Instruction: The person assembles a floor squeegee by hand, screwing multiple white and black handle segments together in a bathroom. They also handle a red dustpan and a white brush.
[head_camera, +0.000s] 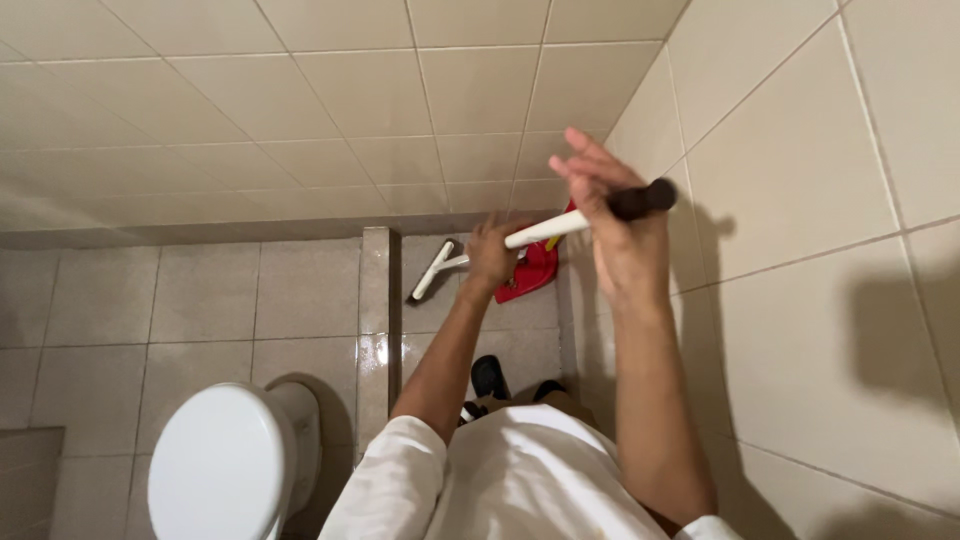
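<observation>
Lower left of frame: a white toilet (222, 465) with its lid down is seen, standing on the grey tiled floor (150, 300), well apart from both hands. Centre: a low tiled curb (375, 300) is seen running up the frame, dividing the toilet area from the shower floor. Just right of the curb, the squeegee head (433, 271) is resting on or just above the shower floor; contact cannot be confirmed. From there the long white handle (545, 229) is run diagonally up and to the right, ending in a dark grip (643, 201) at centre right. Long axis: lower left to upper right, head low, grip high. The left hand (491, 255) is wrapped around the shaft near its lower half, fingers closed on it. The right hand (600, 205) is set at the dark grip, loosely; several fingers (585, 150) are splayed upward, so a full grip there is not shown. The left hand is the nearer one to the head. A red dustpan-like object (535, 270) is seen lying behind the shaft, against the tiled wall (800, 200) on the right. Dark shoes (490, 375) are visible below, on the shower side.
</observation>
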